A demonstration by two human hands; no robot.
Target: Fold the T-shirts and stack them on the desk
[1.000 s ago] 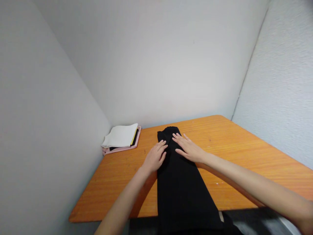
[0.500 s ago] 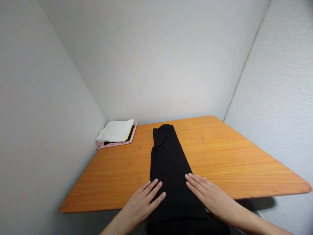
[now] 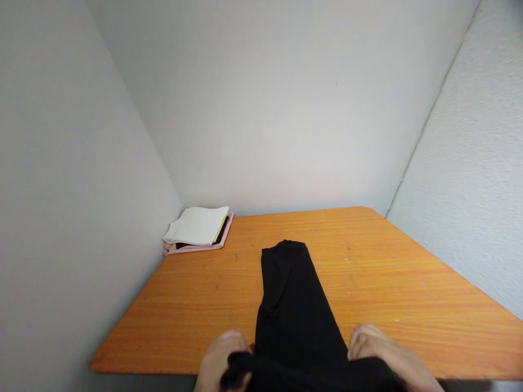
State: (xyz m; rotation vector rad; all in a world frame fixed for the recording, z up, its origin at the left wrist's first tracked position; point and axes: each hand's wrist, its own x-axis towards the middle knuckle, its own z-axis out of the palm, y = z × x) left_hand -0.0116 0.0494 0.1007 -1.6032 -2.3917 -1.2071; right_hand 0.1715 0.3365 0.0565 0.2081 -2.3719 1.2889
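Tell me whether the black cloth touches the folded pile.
Apart. The head view shows a plain stretch of wooden table between the black cloth and the folded pile, which sits near the far left corner.

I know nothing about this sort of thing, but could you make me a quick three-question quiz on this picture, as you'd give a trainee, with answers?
1. True or false: the left hand and right hand both hold the near end of the black garment.
2. Which colour tops the stack of folded cloths? a) pink b) white c) yellow
3. Fill in: the stack sits at the far ____ corner of the wooden table.

Key: 1 true; 2 b; 3 left.
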